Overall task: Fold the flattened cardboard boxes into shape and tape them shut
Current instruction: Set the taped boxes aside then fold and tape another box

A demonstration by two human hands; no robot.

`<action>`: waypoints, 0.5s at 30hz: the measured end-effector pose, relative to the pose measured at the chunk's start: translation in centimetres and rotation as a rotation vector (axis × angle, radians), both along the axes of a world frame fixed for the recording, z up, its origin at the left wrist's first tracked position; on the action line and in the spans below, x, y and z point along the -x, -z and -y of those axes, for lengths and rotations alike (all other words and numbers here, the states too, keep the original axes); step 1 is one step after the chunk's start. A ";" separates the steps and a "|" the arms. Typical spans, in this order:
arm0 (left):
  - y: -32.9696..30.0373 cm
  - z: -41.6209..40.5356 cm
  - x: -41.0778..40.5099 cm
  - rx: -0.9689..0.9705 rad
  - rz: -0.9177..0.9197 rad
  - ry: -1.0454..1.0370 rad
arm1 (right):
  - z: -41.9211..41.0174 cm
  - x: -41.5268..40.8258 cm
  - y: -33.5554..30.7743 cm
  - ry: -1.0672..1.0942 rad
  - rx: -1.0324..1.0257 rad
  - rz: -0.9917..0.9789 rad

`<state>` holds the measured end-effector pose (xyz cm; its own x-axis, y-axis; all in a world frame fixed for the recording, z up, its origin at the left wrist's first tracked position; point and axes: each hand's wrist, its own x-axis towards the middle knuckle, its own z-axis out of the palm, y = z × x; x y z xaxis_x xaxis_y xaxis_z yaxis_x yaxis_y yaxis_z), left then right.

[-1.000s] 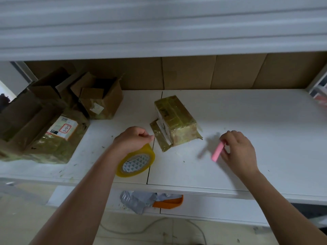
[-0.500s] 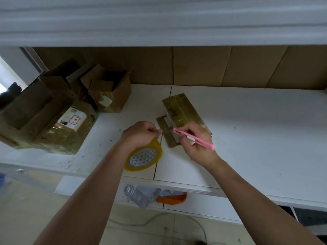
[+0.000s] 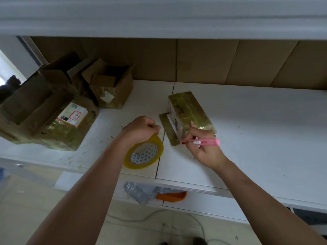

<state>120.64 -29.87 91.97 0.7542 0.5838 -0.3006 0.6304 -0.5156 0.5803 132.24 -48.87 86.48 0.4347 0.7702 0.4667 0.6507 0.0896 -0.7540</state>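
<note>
While the left hand [image 3: 141, 129] grips the tape roll [image 3: 143, 153] just left of the taped box [image 3: 190, 112], the right hand [image 3: 206, 147] holds a pink cutter [image 3: 203, 142] at the box's near end. Both rest on the shelf [image 3: 256, 138], well right of the box pile [image 3: 53, 110].

Both bare forearms reach forward from the bottom edge, converging toward the middle. The left hand [image 3: 140, 129] is curled into a loose fist, knuckles up, thumb and forefinger pinched together at its right side; the rest of its fingers are hidden beneath, so their grip cannot be made out. The right hand [image 3: 206, 147] sits just beside it, wrist bent, fingers curled and pinching a slim pink tool, forefinger stretched forward past the others.
</note>
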 end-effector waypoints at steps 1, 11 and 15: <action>0.0 -0.1 0.2 0.013 0.021 0.002 | 0.0 0.1 -0.3 0.011 -0.017 -0.049; 0.0 0.5 0.8 -0.041 0.050 0.016 | 3.7 -1.6 -1.6 0.554 -0.204 0.307; 0.1 0.6 1.4 -0.025 0.080 0.059 | 8.3 -4.6 1.6 0.720 0.418 0.406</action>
